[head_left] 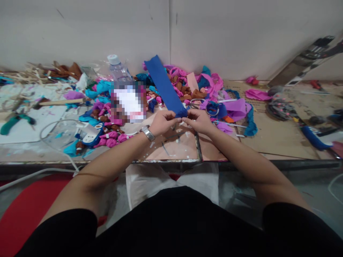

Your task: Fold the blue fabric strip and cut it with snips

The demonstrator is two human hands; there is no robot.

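Observation:
A long strip of dark blue fabric or paper [164, 85] stretches from the back of the table down to my hands, its near end gathered between them. My left hand [162, 122], with a metal watch on the wrist, pinches that near end from the left. From the right, my right hand [198, 120] pinches the same gathered end, its fingertips nearly touching the left ones. Behind and beside the hands lie crumpled pink, brown and teal pieces [111, 139]. To the right are purple pieces [237, 109] and a teal loop [251, 123].
A clear bottle [118, 69] stands at the back, beside a pixelated area. Green-handled pliers [13, 123], a wooden-handled tool [63, 101] and a blue-white power strip [92, 135] with a cable lie left. At right are cardboard [264, 137] and a blue-edged object [316, 138].

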